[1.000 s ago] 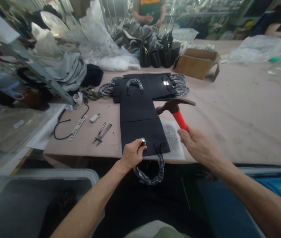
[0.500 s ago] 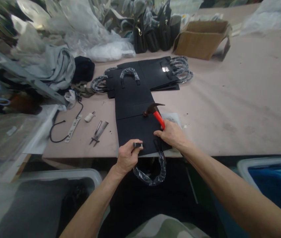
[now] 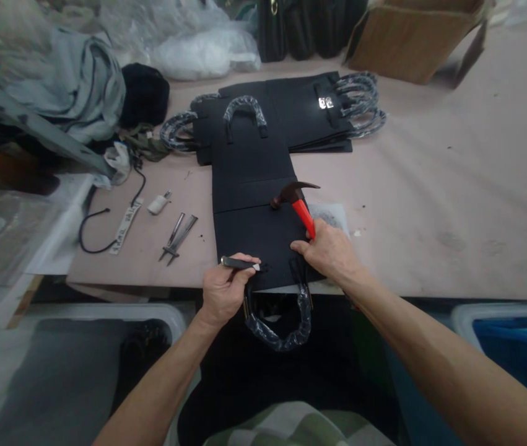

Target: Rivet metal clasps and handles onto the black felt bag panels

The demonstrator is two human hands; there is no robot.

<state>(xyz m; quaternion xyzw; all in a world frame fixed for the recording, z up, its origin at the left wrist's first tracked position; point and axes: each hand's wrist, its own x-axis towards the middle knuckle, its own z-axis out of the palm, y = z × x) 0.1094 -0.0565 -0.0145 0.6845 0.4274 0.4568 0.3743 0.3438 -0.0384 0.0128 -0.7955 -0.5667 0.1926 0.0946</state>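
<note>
My right hand (image 3: 332, 251) is closed round the red handle of a claw hammer (image 3: 304, 215), whose dark head rests on or just above a black bag panel (image 3: 249, 232). Between the fingers of my left hand (image 3: 226, 288) lies a slim dark punch-like tool (image 3: 239, 264), tilted almost flat over the panel's near edge. A plastic-wrapped handle (image 3: 284, 341) curves down from that edge, past the table's front. At the panel's far end sits a second wrapped handle (image 3: 245, 105).
More black panels (image 3: 309, 118) with wrapped handles lie stacked behind. To the left are metal tools (image 3: 179, 238), a small white bottle-like item (image 3: 159, 202) and a labelled cord (image 3: 126, 226). A cardboard box (image 3: 416, 40) stands at the back right. Bins (image 3: 514, 310) flank the table's front.
The tool in my left hand has tipped from pointing toward me to lying sideways, and that hand has shifted slightly left. My right hand still holds the hammer. The view has moved closer.
</note>
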